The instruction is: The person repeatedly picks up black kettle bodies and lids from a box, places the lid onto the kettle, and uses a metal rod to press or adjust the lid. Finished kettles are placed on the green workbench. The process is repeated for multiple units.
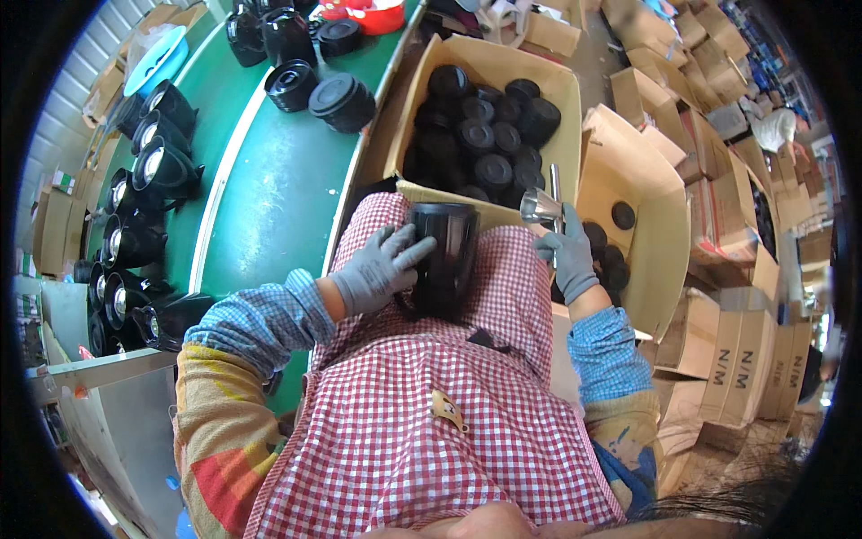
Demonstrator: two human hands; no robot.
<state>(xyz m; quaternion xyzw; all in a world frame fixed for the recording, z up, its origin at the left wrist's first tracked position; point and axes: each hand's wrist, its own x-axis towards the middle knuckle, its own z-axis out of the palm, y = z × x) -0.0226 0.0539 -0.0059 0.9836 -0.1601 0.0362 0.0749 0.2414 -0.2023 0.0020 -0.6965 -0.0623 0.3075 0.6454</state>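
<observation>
My left hand [382,267], in a grey glove, presses on the side of a glossy black cylindrical housing [446,256] that rests on my lap over a red-and-white checked apron. My right hand [567,256], also gloved, grips a shiny metal funnel-shaped part [542,207] with a thin stem, held just right of the black housing and apart from it. In front of my lap stands an open cardboard box [489,67] filled with several black round caps [480,135].
A green conveyor table [287,171] runs on the left, carrying black round parts [341,101] and a row of black lamp-like housings [157,171]. A second open box [628,171] with black caps sits at right. Stacked cardboard cartons [718,359] crowd the right side.
</observation>
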